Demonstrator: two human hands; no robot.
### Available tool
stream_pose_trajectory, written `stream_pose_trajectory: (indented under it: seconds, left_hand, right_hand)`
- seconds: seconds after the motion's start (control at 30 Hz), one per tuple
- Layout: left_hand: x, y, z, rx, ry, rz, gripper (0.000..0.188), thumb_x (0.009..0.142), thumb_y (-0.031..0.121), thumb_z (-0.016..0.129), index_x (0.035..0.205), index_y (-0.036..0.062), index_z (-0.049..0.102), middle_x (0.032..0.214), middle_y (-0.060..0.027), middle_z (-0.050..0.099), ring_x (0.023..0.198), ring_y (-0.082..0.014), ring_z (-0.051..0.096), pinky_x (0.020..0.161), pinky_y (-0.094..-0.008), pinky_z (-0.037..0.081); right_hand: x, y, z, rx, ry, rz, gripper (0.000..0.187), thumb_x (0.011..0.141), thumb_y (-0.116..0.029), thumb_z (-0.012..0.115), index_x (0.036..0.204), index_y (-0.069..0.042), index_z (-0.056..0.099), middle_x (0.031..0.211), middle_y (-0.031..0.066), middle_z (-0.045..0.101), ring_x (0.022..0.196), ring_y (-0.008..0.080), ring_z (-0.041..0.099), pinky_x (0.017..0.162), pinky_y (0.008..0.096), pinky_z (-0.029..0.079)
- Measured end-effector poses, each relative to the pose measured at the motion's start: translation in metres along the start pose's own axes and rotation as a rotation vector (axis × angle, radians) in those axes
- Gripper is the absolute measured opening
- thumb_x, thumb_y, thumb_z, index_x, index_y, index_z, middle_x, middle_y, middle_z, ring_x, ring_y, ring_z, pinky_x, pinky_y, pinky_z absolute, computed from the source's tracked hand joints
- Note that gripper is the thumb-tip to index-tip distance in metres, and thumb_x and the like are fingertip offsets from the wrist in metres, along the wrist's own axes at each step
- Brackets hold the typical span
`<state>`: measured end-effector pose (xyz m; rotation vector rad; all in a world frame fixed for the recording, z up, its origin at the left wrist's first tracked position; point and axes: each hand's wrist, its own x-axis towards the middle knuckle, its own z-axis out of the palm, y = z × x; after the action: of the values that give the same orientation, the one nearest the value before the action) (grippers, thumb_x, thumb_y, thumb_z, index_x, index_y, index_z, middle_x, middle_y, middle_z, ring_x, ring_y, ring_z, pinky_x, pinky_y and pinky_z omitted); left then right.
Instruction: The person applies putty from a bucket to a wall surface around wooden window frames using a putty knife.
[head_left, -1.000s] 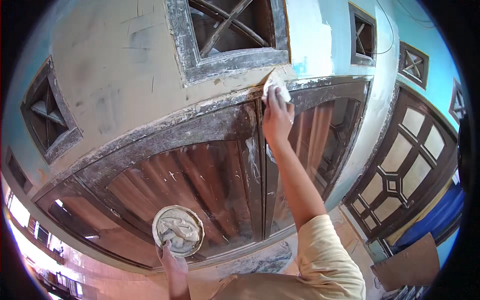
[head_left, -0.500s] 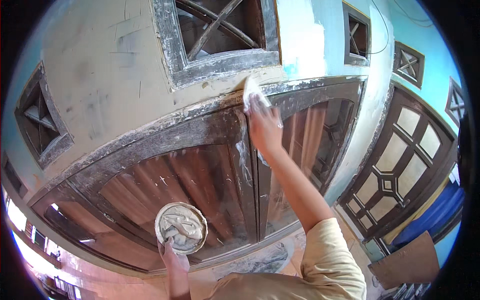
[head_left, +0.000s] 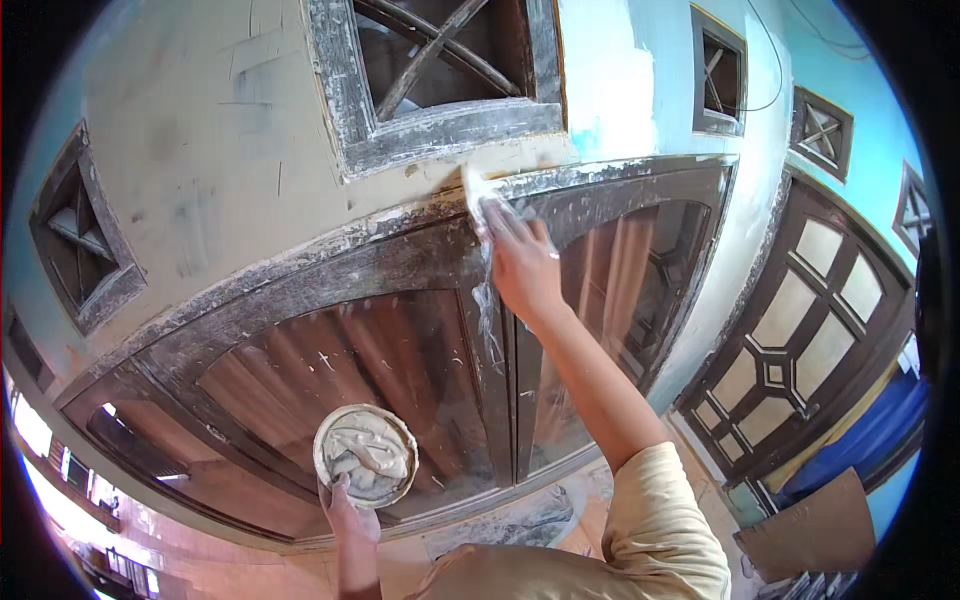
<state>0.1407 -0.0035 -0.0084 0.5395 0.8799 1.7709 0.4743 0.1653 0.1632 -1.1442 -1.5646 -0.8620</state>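
Observation:
My left hand [head_left: 352, 518] grips the rim of a round tub of putty [head_left: 368, 450], its thumb over the near edge. Thick off-white putty lies in folds inside the tub. Raised in front of me, my right hand [head_left: 526, 262] is closed on a flat putty scraper [head_left: 480, 190] smeared white. The scraper's tip meets the strip of wall just above the dark wooden window frame [head_left: 350, 262], near where the two sashes come together. White smears mark the upright below that hand. Putty also whitens the fingers.
A square vent [head_left: 440, 60] with crossed wooden bars sits above the window, with smaller vents [head_left: 85, 240] to either side. Glass panes [head_left: 330, 350] fill the sashes. At the right are a panelled door [head_left: 790, 320], blue cloth [head_left: 860, 440] and a brown board [head_left: 810, 525].
My right hand has slid a little left along the top of the window frame, taking the putty scraper with it. The tub in my left hand has barely shifted.

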Motion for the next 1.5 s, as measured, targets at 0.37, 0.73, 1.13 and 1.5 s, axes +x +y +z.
stream_pose_trajectory:
  seconds: [0.37,0.73,1.13,1.5]
  left_hand:
    - [0.016,0.019,0.002,-0.035,-0.092,-0.023,0.052,0.087,0.001,0.052,0.138,0.0077,0.043,0.134,-0.0101,0.050,0.122,-0.0255,0.050,0.103,-0.0425,0.042]
    - [0.040,0.029,-0.027,-0.021,-0.171,-0.009,0.054,0.086,0.002,0.053,0.139,0.0086,0.042,0.134,-0.0096,0.050,0.121,-0.0268,0.051,0.103,-0.0442,0.042]
    - [0.047,0.037,-0.038,0.025,-0.099,-0.021,0.053,0.086,0.008,0.055,0.138,0.0106,0.044,0.135,-0.0094,0.050,0.124,-0.0274,0.049,0.102,-0.0464,0.043]
    - [0.043,0.036,-0.027,-0.023,-0.153,-0.060,0.051,0.087,0.001,0.052,0.138,0.0088,0.044,0.130,-0.0096,0.053,0.120,-0.0251,0.052,0.102,-0.0421,0.043]
  right_hand:
    - [0.004,0.035,-0.011,0.008,0.043,0.296,0.050,0.088,0.000,0.050,0.137,-0.005,0.048,0.135,0.0162,0.054,0.121,0.0338,0.053,0.105,0.0519,0.036]
    - [0.031,0.058,-0.029,0.036,0.097,0.562,0.052,0.087,-0.001,0.051,0.138,-0.013,0.050,0.108,0.0142,0.065,0.097,0.0337,0.059,0.085,0.0433,0.048]
    - [0.022,0.014,-0.026,0.025,0.129,0.410,0.040,0.094,-0.007,0.050,0.134,-0.006,0.050,0.120,0.0159,0.063,0.107,0.0347,0.057,0.094,0.0438,0.046]
    - [0.023,-0.078,0.016,-0.043,-0.013,-0.055,0.051,0.081,-0.005,0.058,0.132,-0.010,0.053,0.126,0.0110,0.058,0.092,0.0313,0.057,0.080,0.0421,0.049]
